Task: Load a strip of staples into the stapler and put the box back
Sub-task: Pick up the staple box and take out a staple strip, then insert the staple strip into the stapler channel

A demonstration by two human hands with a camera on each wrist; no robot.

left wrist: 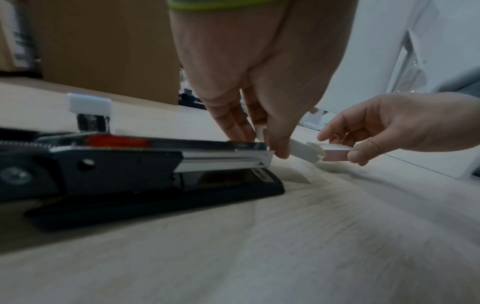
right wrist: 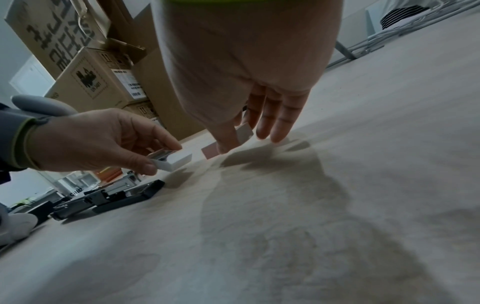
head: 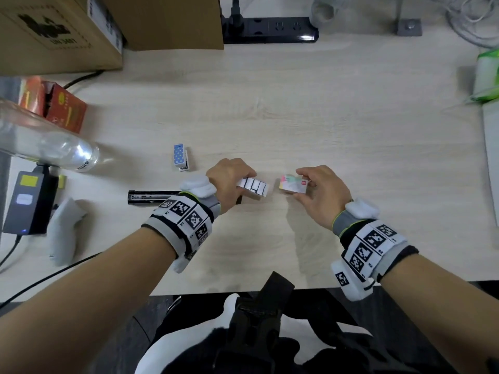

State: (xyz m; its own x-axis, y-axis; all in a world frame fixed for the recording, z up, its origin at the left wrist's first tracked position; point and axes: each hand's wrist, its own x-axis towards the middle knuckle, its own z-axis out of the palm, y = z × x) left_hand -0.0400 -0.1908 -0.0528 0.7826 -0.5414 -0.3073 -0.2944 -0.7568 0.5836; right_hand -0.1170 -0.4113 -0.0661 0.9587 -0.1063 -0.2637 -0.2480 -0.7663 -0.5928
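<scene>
The desk [head: 324, 103] is pale wood grain. The opened stapler [left wrist: 145, 176] is black with a silver channel and an orange-red piece inside. The inner tray [head: 253, 187] is white with dark dividing lines; the box sleeve [head: 293, 184] is pastel pink and green with a red mark. A small stapler [head: 180, 157] is blue with white dots. At the desk's left edge lies a red-orange carton [head: 54, 103].
</scene>
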